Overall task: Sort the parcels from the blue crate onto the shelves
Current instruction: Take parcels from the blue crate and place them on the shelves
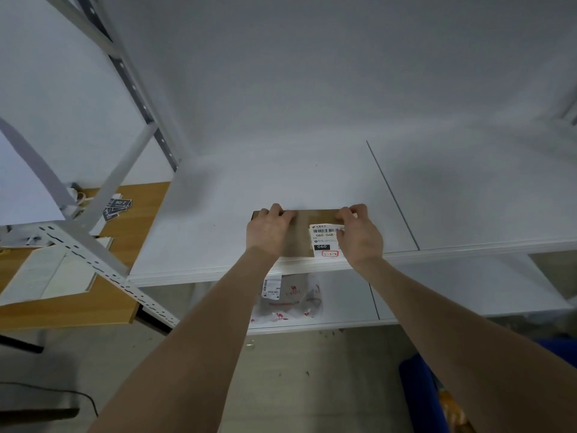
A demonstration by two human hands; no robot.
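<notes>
The left hand [268,234] and right hand [362,239] hold a labelled brown box [301,237] flat on the shelf [215,214], the fingers of each curled over its far edge.

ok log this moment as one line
step: placing | left hand: grips cardboard parcel | right hand: grips cardboard parcel | cardboard parcel: flat on upper shelf, near front edge | lower shelf: bagged parcel
</notes>
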